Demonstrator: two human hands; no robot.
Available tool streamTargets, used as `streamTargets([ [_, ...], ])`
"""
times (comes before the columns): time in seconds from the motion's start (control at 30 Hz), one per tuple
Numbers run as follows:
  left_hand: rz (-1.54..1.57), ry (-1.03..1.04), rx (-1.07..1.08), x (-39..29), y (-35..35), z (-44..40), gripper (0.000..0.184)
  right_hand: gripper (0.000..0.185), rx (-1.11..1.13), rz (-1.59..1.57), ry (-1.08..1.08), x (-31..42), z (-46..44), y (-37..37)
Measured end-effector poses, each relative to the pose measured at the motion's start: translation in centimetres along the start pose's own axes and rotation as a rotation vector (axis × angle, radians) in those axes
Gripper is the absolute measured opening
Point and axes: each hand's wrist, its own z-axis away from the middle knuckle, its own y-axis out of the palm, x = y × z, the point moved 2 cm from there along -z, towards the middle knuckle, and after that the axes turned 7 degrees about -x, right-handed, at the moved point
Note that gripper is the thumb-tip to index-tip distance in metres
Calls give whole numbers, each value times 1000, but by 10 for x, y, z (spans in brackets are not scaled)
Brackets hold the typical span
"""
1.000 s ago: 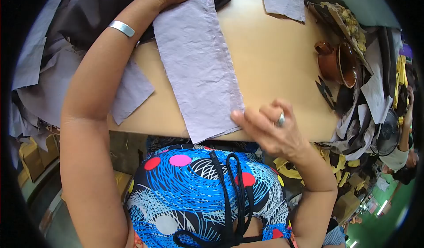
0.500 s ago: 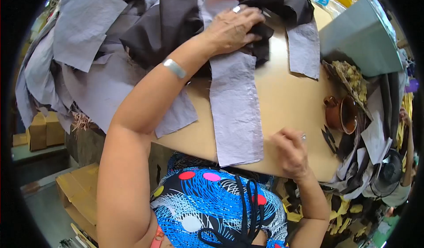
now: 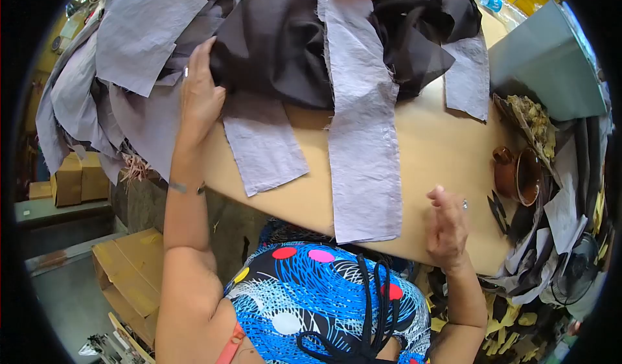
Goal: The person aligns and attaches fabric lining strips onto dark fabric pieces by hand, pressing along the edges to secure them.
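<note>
My left hand (image 3: 199,95) is at the left edge of a dark brown cloth (image 3: 275,40), its fingers stretched along the edge and its thumb turned toward the cloth. Below the thumb hangs a short lilac-grey strip (image 3: 265,147) that partly shows from under the dark cloth. A long lilac-grey strip (image 3: 364,156) lies down the middle of the table toward its front edge. Right of that strip, my right hand (image 3: 447,228) hovers near the table edge with loosely bent fingers, and nothing shows in it.
Piled lilac-grey cloth (image 3: 146,30) covers the table's left side. More dark cloth (image 3: 421,33) lies at the back. On the right are a brown mug (image 3: 516,176), black thread snips (image 3: 497,213) and a grey-green box (image 3: 544,66). Cardboard boxes (image 3: 133,273) stand below left.
My left hand has moved left from the top of the long strip to the dark cloth's left edge. The dark cloth now lies more spread out. My right hand has shifted slightly right.
</note>
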Motion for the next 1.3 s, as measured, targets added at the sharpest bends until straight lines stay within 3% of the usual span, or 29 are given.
streamTargets([
  [0.07,-147,134,-101,5,8,-14,55,60,47,-12,-106,12,-14,6],
  [0.17,21,1,172,1,-3,-45,47,60,104,-93,-209,38,-42,17],
  [0.2,31,59,111,-6,-4,-52,37,60,121,-133,-236,45,-52,22],
  [0.33,532,120,468,-57,-25,-82,26,56,86,-262,-372,70,-84,58],
  [0.4,761,42,545,-81,-28,-89,25,55,28,-123,-569,84,-102,71],
  [0.43,874,3,584,-89,-27,-90,25,55,23,-88,-617,91,-109,75],
  [0.47,968,130,600,-94,-23,-95,23,54,16,-54,-664,98,-116,79],
  [0.53,1014,5,638,-112,-21,-95,26,54,50,-47,-668,107,-125,84],
  [0.6,1117,-118,682,-108,-6,-95,27,52,115,-57,-612,106,-128,85],
  [0.67,1160,-105,594,-102,8,-100,23,56,182,-162,-522,102,-130,75],
  [0.73,1223,-110,520,-99,6,-101,23,67,88,-460,-275,84,-129,56],
  [0.83,1235,-330,532,-92,-1,-90,22,84,55,-751,84,55,-125,18],
  [0.93,1249,-239,414,-102,10,-82,21,96,1,-897,320,40,-126,-2],
  [1.0,1210,-213,397,-106,11,-82,21,94,-126,-925,330,33,-123,2],
  [1.2,1206,-293,404,-119,-13,-77,23,89,-140,-1042,546,30,-113,-3],
  [1.3,1111,-45,157,-132,-30,-66,26,86,-157,-1023,651,36,-111,-14],
])
